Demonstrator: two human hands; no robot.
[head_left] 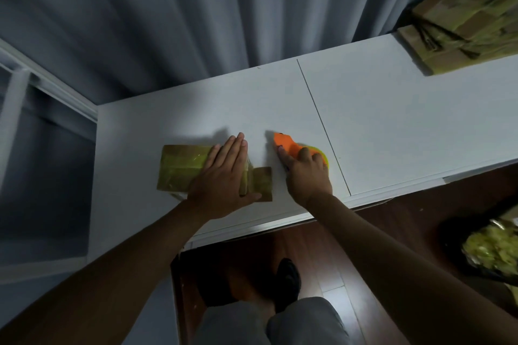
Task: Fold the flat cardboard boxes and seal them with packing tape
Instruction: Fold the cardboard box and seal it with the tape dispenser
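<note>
Cardboard box [182, 168] near the table's [392, 120] front edge looks folded and taped; left hand [221, 176] presses flat on it, right hand [305, 171] grips the orange tape dispenser [286, 144] alongside. Flat boxes [462, 31] remain stacked far right.

left hand [224, 176]: flat, fingers straight, pressing down | right hand [305, 173]: fingers curled, gripping

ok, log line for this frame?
left hand flat, pressing taped box | right hand gripping orange tape dispenser on table | flat boxes stacked far right
</note>
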